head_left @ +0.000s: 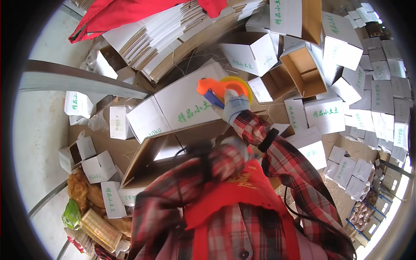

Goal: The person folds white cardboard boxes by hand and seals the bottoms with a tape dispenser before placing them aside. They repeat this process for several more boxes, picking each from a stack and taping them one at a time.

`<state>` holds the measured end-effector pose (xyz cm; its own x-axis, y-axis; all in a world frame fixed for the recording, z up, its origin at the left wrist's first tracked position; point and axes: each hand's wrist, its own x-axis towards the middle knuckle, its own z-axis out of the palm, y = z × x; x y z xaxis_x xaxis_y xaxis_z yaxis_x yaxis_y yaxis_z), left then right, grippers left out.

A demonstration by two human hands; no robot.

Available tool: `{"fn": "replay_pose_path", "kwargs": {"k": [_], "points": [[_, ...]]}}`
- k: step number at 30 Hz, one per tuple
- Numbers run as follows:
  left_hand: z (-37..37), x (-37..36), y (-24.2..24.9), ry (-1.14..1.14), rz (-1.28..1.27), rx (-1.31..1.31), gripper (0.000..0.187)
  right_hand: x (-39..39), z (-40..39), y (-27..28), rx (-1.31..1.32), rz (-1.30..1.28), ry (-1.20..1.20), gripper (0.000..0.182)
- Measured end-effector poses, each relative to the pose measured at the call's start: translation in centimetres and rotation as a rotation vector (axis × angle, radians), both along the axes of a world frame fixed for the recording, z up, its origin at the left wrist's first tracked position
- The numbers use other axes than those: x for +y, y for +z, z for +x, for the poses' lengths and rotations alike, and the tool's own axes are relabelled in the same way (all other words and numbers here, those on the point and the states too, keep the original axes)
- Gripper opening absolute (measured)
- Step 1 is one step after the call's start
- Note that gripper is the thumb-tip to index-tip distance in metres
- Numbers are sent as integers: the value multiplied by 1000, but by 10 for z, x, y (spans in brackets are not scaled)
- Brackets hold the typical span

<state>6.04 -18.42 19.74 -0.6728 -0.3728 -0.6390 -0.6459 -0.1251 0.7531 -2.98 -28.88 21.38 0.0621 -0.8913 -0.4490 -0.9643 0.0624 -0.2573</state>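
My right hand [235, 107], in a pale glove, is wrapped round an orange tape dispenser [208, 85] with a blue part and a roll of yellow tape. It is above a white cardboard box [167, 106] with green lettering. The box is tilted, and its opening faces me, showing the brown inside. Close to the near right side of this box is my left hand [236, 145], also gloved. Motion smears it, and its fingers are hidden, so its grip does not show. Plaid sleeves cover both arms.
Open boxes [303, 71] crowd the right, with stacked cartons [383, 97] beyond. Flattened cardboard [149, 41] is piled at the far side under red cloth [130, 17]. A metal beam [86, 81] juts in from the left. Small boxes [99, 167] and sacks [102, 229] lie at lower left.
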Motion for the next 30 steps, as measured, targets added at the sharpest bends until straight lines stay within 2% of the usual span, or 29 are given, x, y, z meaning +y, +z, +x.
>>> {"fn": "replay_pose_path", "kwargs": {"k": [3, 6, 8, 10, 11, 12, 13, 15, 17, 18, 19, 21, 22, 23, 24, 26, 27, 29, 30], "points": [[-11, -17, -23, 277, 298, 280, 69, 4, -22, -1, 81, -73, 73, 66], [0, -32, -40, 556, 642, 479, 65, 5, -52, 29, 33, -437, -191, 68], [15, -43, -44, 800, 771, 590, 63, 10, -79, 60, -116, -551, -365, 67], [18, -60, -48, 1155, 851, 626, 61, 19, -109, 75, -203, -516, -485, 67], [14, -60, -58, 1424, 874, 488, 61, 25, -120, 73, -194, -434, -505, 66], [7, -58, -97, 1510, 825, 436, 60, 32, -130, 63, -162, -312, -484, 66], [-9, -44, -156, 1550, 721, 357, 60, 40, -136, 53, -145, -191, -451, 66], [-35, -9, -256, 1467, 520, 182, 61, 47, -135, 35, -131, 33, -336, 66], [-28, -6, -244, 796, 205, -143, 59, 44, -115, 19, -88, 269, -160, 66], [-21, -4, -230, 611, 119, -209, 54, 35, -102, 13, -22, 372, -63, 66], [-12, -1, -213, 531, 52, -199, 50, 24, -86, 11, 112, 505, 38, 65], [23, 13, -173, 402, -113, -139, 42, 44, -86, -11, 148, 332, 131, 68], [58, 23, -140, 290, -270, -122, 39, 56, -88, -18, 168, 259, 180, 69], [93, 19, -89, 160, -461, -140, 35, 56, -86, -19, 161, 312, 128, 72], [129, 13, -33, -143, -622, -313, 28, 59, -87, -22, 127, 293, 98, 73], [210, 28, 14, -12, -1046, -311, 30, 68, -92, -28, 63, 260, 33, 73], [238, 38, 29, 104, -1118, -284, 35, 71, -90, -29, 77, 293, -5, 75], [241, 62, 2, 540, -469, -3, 39, 69, -88, -27, 113, 347, -69, 78], [237, 60, -15, 313, -782, -23, 43, 68, -89, -31, 116, 325, -58, 80]]}}
